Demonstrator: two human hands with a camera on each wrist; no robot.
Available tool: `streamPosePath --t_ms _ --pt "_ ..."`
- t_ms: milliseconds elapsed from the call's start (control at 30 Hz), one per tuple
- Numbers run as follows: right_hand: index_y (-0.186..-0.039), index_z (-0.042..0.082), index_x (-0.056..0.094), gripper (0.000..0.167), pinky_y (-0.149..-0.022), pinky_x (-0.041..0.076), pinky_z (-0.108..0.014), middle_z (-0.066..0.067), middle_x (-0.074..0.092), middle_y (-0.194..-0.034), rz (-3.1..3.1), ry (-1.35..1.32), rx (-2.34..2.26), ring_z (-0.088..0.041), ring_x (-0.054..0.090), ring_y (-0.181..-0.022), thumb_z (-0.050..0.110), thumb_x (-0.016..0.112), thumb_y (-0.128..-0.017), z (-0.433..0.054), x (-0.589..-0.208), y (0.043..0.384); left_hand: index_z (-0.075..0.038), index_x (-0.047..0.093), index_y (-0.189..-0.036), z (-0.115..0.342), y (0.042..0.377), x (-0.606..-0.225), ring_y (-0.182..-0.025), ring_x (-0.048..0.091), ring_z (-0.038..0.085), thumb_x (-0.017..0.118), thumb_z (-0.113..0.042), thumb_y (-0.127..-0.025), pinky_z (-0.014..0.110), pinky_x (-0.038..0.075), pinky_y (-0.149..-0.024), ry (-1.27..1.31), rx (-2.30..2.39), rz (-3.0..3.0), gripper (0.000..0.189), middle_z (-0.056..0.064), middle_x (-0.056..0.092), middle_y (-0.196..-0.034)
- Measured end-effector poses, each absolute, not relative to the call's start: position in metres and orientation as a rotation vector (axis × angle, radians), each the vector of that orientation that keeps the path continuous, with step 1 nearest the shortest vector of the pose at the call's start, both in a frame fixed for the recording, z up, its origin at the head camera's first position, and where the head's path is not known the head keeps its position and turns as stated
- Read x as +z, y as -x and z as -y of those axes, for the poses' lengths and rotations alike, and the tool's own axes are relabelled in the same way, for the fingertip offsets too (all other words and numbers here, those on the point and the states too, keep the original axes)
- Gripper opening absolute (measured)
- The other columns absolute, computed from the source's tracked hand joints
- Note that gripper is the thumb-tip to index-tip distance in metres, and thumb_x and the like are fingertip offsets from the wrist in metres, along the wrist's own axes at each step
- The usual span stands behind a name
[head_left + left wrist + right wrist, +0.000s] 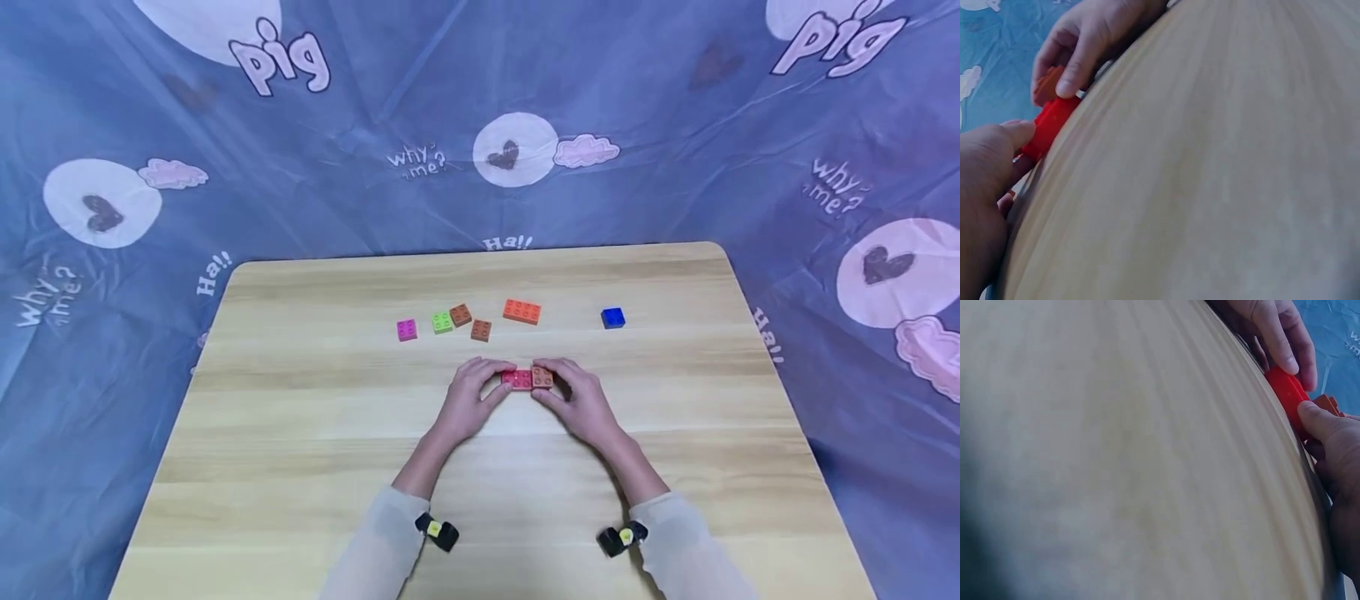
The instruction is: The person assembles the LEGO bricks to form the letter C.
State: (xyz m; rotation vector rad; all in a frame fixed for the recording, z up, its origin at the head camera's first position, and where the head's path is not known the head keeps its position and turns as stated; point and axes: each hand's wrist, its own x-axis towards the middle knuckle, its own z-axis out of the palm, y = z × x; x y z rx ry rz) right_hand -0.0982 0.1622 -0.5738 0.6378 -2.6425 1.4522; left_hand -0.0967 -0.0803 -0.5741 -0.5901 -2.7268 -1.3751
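Near the middle of the table, a red toy building brick [516, 380] lies lengthwise between the two hands. A brown four-stud brick [542, 377] sits on top of its right end. My left hand [470, 398] pinches the red brick's left end between thumb and fingers. From the other side my right hand [579, 400] grips the brown brick, thumb at the near side and fingers at the far side. In the left wrist view the red brick [1054, 122] shows between both thumbs, and the right wrist view shows the brown brick [1325, 404] partly hidden behind the right thumb.
Behind the hands lie a magenta brick [407, 330], a lime green brick [442, 322], two brown bricks [461, 314], and an orange brick [522, 312]. Farther right is a blue brick [612, 317]. A blue printed cloth [420, 217] hangs beyond the wooden table [300, 417].
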Motion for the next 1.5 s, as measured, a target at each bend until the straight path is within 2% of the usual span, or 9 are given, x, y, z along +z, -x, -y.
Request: streamPosePath --t_ms 200,400,600,867,967,1100,1300,1400,1500 --pt "-0.134 0.014 0.070 0.050 -0.106 0.054 -0.048 -0.005 0.074 -0.127 2.646 -0.613 1.433 -0.027 0.069 -0.121 0.012 0.088 -0.087 -0.162 -0.568 0.096 -0.018 0.071 -0.133 0.087 0.092 -0.567 -0.128 0.065 0.021 0.074 -0.019 -0.100 0.046 0.043 -0.120 0.511 -1.610 2.554 0.033 -0.002 0.072 -0.132" --pt "-0.134 0.014 0.071 0.050 -0.107 0.054 -0.046 -0.005 0.074 -0.127 2.663 -0.604 1.463 -0.025 0.069 -0.120 0.013 0.088 -0.087 -0.159 -0.567 0.097 -0.011 0.070 -0.133 0.121 0.097 -0.557 -0.120 0.066 0.039 0.073 -0.003 -0.097 0.048 0.054 -0.110 0.297 -1.801 2.138 0.037 0.007 0.071 -0.133" --pt "-0.134 0.015 0.071 0.050 -0.110 0.051 -0.048 -0.005 0.074 -0.129 2.687 -0.550 1.461 -0.027 0.068 -0.123 0.013 0.088 -0.087 -0.163 -0.569 0.090 -0.003 0.063 -0.141 0.175 0.119 -0.560 -0.134 0.057 0.041 0.077 0.008 -0.089 0.051 0.045 -0.119 0.176 -1.603 2.114 0.055 0.015 0.062 -0.146" --pt "-0.134 0.015 0.071 0.050 -0.109 0.052 -0.047 -0.004 0.074 -0.129 2.647 -0.556 1.433 -0.026 0.068 -0.122 0.014 0.088 -0.087 -0.165 -0.564 0.098 -0.007 0.041 -0.160 0.208 0.146 -0.554 -0.151 0.040 0.036 0.081 -0.015 -0.095 0.048 0.027 -0.129 0.129 -1.458 2.616 0.077 0.015 0.040 -0.165" --pt "-0.133 0.014 0.071 0.050 -0.109 0.053 -0.047 -0.004 0.074 -0.128 2.655 -0.553 1.446 -0.024 0.069 -0.122 0.014 0.088 -0.087 -0.164 -0.564 0.098 -0.006 0.051 -0.154 0.209 0.145 -0.552 -0.150 0.040 0.041 0.077 -0.016 -0.098 0.053 0.027 -0.129 0.142 -1.347 2.726 0.062 0.020 0.048 -0.159" --pt "-0.133 0.014 0.071 0.050 -0.109 0.053 -0.048 -0.003 0.074 -0.127 2.660 -0.545 1.453 -0.024 0.069 -0.120 0.014 0.089 -0.086 -0.161 -0.566 0.094 -0.005 0.063 -0.142 0.209 0.135 -0.552 -0.139 0.052 0.040 0.076 -0.013 -0.098 0.052 0.039 -0.123 0.125 -1.320 2.726 0.046 0.020 0.061 -0.145" --pt "-0.132 0.015 0.072 0.050 -0.107 0.054 -0.048 -0.002 0.075 -0.126 2.669 -0.551 1.425 -0.023 0.070 -0.119 0.015 0.089 -0.085 -0.158 -0.568 0.086 -0.013 0.067 -0.136 0.190 0.104 -0.541 -0.106 0.069 0.023 0.078 -0.020 -0.096 0.038 0.062 -0.095 0.163 -1.513 2.681 0.042 0.003 0.071 -0.116" --pt "-0.131 0.013 0.072 0.049 -0.107 0.055 -0.048 -0.002 0.075 -0.125 2.657 -0.551 1.420 -0.024 0.070 -0.118 0.014 0.090 -0.085 -0.159 -0.569 0.083 -0.018 0.067 -0.136 0.170 0.091 -0.537 -0.090 0.067 0.017 0.077 -0.024 -0.098 0.032 0.062 -0.079 0.291 -1.610 2.710 0.040 -0.005 0.070 -0.104" --pt "-0.131 0.013 0.072 0.050 -0.106 0.055 -0.047 -0.002 0.075 -0.125 2.639 -0.565 1.403 -0.024 0.071 -0.117 0.014 0.090 -0.084 -0.159 -0.570 0.082 -0.024 0.065 -0.138 0.150 0.087 -0.539 -0.092 0.066 0.012 0.075 -0.027 -0.100 0.029 0.060 -0.081 0.466 -1.626 2.728 0.039 -0.009 0.070 -0.106"
